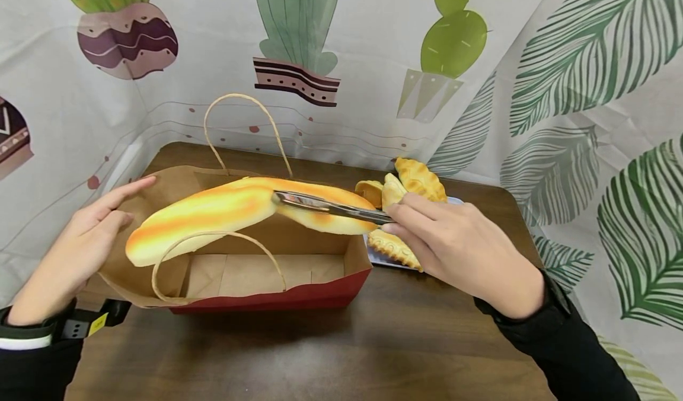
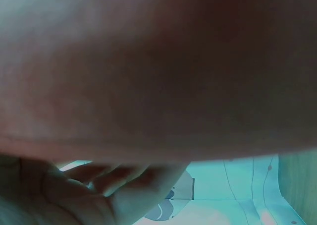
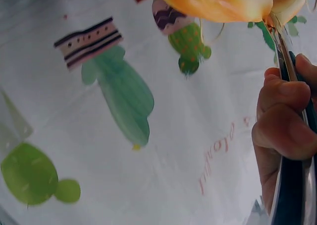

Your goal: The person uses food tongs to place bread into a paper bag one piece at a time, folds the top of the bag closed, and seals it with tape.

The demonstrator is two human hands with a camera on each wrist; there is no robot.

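Observation:
My right hand [image 1: 448,235] grips metal tongs [image 1: 331,206], their tips pinching a long golden bread loaf [image 1: 208,211] near its middle. The soft loaf bends there, both ends drooping, above the opening of a paper bag [image 1: 315,297]. In the right wrist view the fingers [image 3: 282,131] curl around the tongs' handles. My left hand [image 1: 88,235] holds the bag's left rim, thumb on the inner side and index finger stretched along the edge. Its other fingers are hidden in the head view. The bag is brown inside, red outside, with two loop handles.
Behind the right hand, a white tray [image 1: 381,260] bears several pastries [image 1: 421,178], partly hidden by the hand. Everything stands on a dark wooden table [image 1: 320,353]. A cactus-printed cloth [image 1: 363,45] hangs behind and beside it.

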